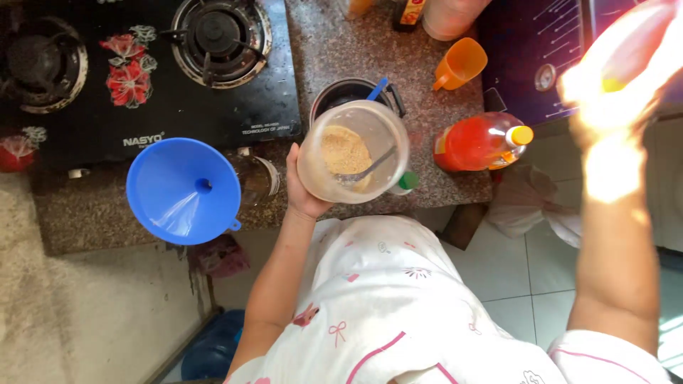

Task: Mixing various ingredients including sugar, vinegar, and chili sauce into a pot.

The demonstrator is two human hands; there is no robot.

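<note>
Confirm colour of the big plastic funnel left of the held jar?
Blue, seen in the head view: the blue plastic funnel sits on a bottle by the stove.

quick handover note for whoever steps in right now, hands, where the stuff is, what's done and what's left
Left hand: grip around a clear plastic jar, held above the counter edge. The jar holds a low layer of tan granules and a spoon.
Right hand: raised at the right, washed out by sunlight; what it holds cannot be told.
Nearby: blue funnel sitting in a glass bottle, dark pot behind the jar, red-orange bottle lying on its side, orange cup.
Done: spoon is in the jar.
Left: funnel looks empty; nothing poured through it yet.
</note>
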